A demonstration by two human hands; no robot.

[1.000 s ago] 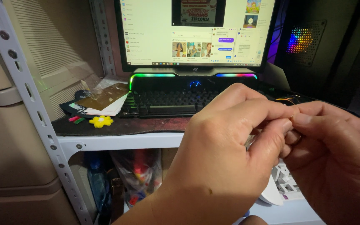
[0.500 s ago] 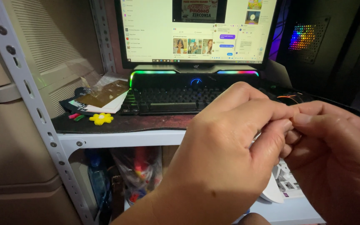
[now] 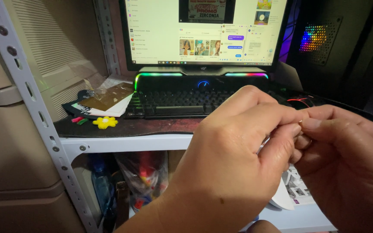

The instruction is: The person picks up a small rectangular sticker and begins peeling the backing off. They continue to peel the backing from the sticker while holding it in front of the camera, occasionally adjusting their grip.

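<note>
left hand [image 3: 234, 164] and right hand [image 3: 346, 168] are pinched shut on a tiny ring [image 3: 303, 137], mostly hidden; judged light, stiff, slippery, best gripped at its rim.

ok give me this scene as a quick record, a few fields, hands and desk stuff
left hand: left hand pinched on a small thin item, too hidden to name
right hand: right hand, fingertips meeting the left's
behind hands: black keyboard with a rainbow light strip, lit monitor
desk left: yellow flower-shaped piece, stack of cards
below shelf: plastic bag of colourful bits
</note>
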